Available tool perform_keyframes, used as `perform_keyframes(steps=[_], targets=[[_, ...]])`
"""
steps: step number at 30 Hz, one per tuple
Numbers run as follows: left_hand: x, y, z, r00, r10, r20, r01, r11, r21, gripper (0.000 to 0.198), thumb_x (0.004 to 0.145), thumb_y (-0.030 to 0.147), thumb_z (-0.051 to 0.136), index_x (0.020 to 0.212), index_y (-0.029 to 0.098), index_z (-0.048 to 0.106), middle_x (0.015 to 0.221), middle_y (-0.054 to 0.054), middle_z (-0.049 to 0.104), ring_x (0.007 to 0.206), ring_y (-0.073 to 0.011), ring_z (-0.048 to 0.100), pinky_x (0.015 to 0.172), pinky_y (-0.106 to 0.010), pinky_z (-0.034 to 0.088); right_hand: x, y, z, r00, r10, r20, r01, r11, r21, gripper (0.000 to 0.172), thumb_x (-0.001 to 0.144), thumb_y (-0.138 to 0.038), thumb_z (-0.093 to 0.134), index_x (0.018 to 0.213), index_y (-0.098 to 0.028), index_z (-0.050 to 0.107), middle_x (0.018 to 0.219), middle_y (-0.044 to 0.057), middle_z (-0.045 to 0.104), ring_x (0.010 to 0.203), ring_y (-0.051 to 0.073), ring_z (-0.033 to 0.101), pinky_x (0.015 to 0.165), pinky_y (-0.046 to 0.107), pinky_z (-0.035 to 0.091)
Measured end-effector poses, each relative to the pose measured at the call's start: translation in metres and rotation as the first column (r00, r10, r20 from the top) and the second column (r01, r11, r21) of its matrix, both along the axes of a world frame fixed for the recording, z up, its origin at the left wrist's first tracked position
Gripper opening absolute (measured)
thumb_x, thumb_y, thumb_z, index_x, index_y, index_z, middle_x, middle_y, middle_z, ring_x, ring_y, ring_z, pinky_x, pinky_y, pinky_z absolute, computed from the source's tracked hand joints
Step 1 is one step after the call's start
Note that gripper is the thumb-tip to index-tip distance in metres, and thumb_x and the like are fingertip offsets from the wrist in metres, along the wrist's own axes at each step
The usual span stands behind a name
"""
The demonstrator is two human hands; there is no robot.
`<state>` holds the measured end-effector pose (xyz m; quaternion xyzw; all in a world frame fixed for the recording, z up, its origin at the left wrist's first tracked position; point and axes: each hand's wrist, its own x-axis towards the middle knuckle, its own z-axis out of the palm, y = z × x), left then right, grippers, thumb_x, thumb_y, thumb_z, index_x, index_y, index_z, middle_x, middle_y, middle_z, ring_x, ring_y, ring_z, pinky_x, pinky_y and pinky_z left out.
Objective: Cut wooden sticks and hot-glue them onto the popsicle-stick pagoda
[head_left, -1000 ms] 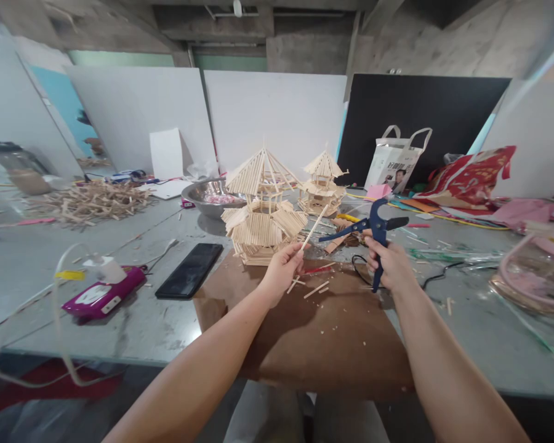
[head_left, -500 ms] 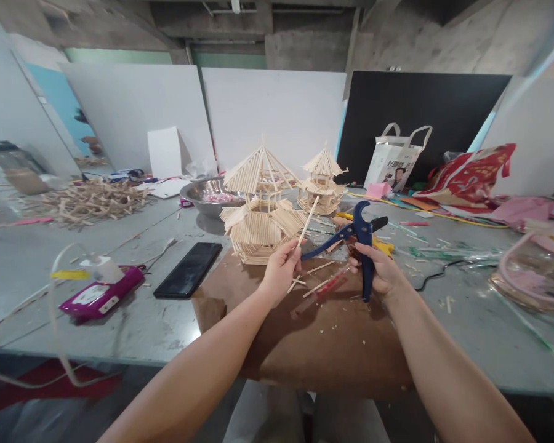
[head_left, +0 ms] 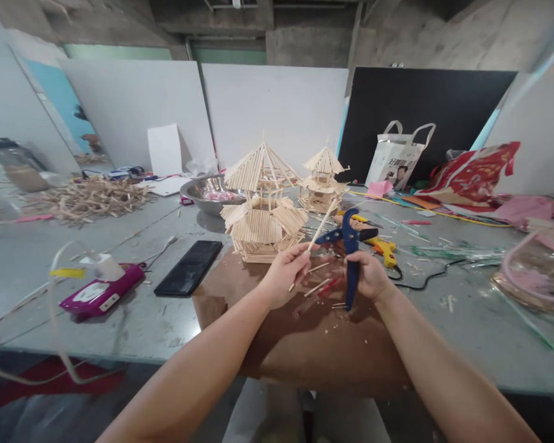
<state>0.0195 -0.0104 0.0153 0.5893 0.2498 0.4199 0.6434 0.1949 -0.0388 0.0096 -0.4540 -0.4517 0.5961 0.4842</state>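
Wooden stick (head_left: 322,223), thin and pale, is the item in hand, recorded from the head camera, the only view.

Hands: left hand (head_left: 284,274) is closed, pinching the stick near its lower end between thumb and fingertips. Right hand (head_left: 369,277) is closed in a fist round the lower handle of a blue cutter (head_left: 349,237), whose head points up and to the left.

Position: both hands are raised over a brown paper sheet (head_left: 323,351) at the near edge of the grey table (head_left: 166,326). The stick's long axis runs from lower left to upper right, away from the person. Its upper part lies just beside the cutter's head. Whether it sits inside the jaws cannot be told. The stick lies up and left of the right hand, and the two hands are near each other but apart.

Surroundings: a large stick pagoda model (head_left: 261,209) stands just behind the left hand, with a smaller pagoda (head_left: 322,181) behind it to the right. Loose stick offcuts (head_left: 321,286) lie on the paper between the hands. A yellow glue gun (head_left: 383,249) lies just behind the right hand. A black phone (head_left: 189,267) lies to the left.

Containers: a steel bowl (head_left: 198,192) behind the large model holds pink material (head_left: 219,197), not identifiable. A white tote bag (head_left: 399,160) stands at the back, contents hidden. A clear plastic container (head_left: 535,277) at the right edge shows pink inside, blurred.
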Motion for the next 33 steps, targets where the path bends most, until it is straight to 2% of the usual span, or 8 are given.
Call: perform_keyframes(steps=[4,7,11,17,24,27,30,33], targets=[[-0.007,0.005,0.006,0.993,0.107,0.047,-0.108,0.994,0.029,0.029,0.072,0.036,0.052,0.094,0.017,0.054,0.045,0.009,0.036,0.032,-0.0012,0.028,0.036,-0.016,0.025,0.020,-0.002,0.008,0.970,-0.199,0.143,0.183,0.977,0.113,0.051,0.066,-0.028,0.026,0.107,-0.012,0.050,0.074,0.012,0.064,0.071,0.025,0.061,0.058,0.037,0.046],[-0.006,0.007,0.005,0.989,0.132,0.058,-0.134,0.990,0.031,0.029,0.071,0.036,0.053,0.092,0.016,0.055,0.045,0.008,0.036,0.033,-0.0017,0.028,0.035,-0.016,0.022,0.022,-0.005,0.014,0.928,-0.275,0.250,0.227,0.952,0.206,0.054,0.067,-0.030,0.023,0.110,-0.012,0.049,0.079,0.013,0.064,0.077,0.026,0.060,0.060,0.038,0.044],[-0.004,0.008,-0.001,0.995,0.068,0.073,-0.066,0.997,-0.032,0.032,0.071,0.037,0.054,0.094,0.017,0.053,0.046,0.008,0.035,0.032,-0.0011,0.026,0.035,-0.016,0.022,0.014,-0.008,0.015,0.920,-0.303,0.248,0.233,0.933,0.276,0.055,0.068,-0.032,0.021,0.113,-0.016,0.049,0.088,0.012,0.063,0.082,0.026,0.058,0.064,0.042,0.043],[-0.002,0.008,-0.006,0.991,-0.045,0.126,0.063,0.988,-0.138,0.032,0.071,0.035,0.054,0.098,0.019,0.051,0.044,0.009,0.032,0.032,-0.0012,0.022,0.035,-0.016,0.019,0.000,-0.011,0.008,0.947,-0.228,0.227,0.157,0.943,0.292,0.054,0.070,-0.028,0.018,0.113,-0.016,0.050,0.093,0.012,0.062,0.088,0.025,0.056,0.070,0.042,0.042],[-0.002,0.002,-0.002,0.956,-0.226,0.190,0.272,0.922,-0.275,0.030,0.071,0.031,0.055,0.099,0.021,0.052,0.045,0.009,0.030,0.033,-0.0007,0.020,0.035,-0.015,0.016,0.002,-0.008,0.005,0.946,-0.277,0.167,0.202,0.909,0.365,0.054,0.072,-0.030,0.018,0.115,-0.013,0.048,0.092,0.012,0.062,0.090,0.026,0.055,0.076,0.043,0.041],[-0.003,-0.001,-0.001,0.936,-0.305,0.176,0.346,0.888,-0.302,0.026,0.071,0.030,0.055,0.096,0.022,0.054,0.045,0.008,0.033,0.032,-0.0006,0.019,0.035,-0.015,0.014,0.006,-0.009,0.011,0.909,-0.349,0.227,0.238,0.883,0.404,0.054,0.075,-0.029,0.015,0.116,-0.014,0.046,0.091,0.012,0.062,0.089,0.026,0.056,0.075,0.042,0.041],[-0.004,-0.001,0.001,0.945,-0.291,0.146,0.322,0.905,-0.279,0.023,0.071,0.030,0.056,0.091,0.019,0.055,0.046,0.008,0.035,0.032,-0.0003,0.020,0.034,-0.015,0.013,0.011,-0.011,0.017,0.863,-0.421,0.281,0.273,0.854,0.443,0.055,0.075,-0.030,0.011,0.114,-0.014,0.047,0.090,0.012,0.060,0.086,0.025,0.057,0.071,0.038,0.044],[-0.006,0.004,0.002,0.965,-0.218,0.148,0.248,0.940,-0.233,0.020,0.071,0.029,0.055,0.087,0.017,0.054,0.047,0.007,0.035,0.033,0.0001,0.021,0.035,-0.015,0.011,0.016,-0.012,0.018,0.860,-0.457,0.228,0.300,0.813,0.500,0.049,0.073,-0.031,0.018,0.108,-0.014,0.048,0.088,0.011,0.059,0.080,0.024,0.058,0.066,0.035,0.045]])
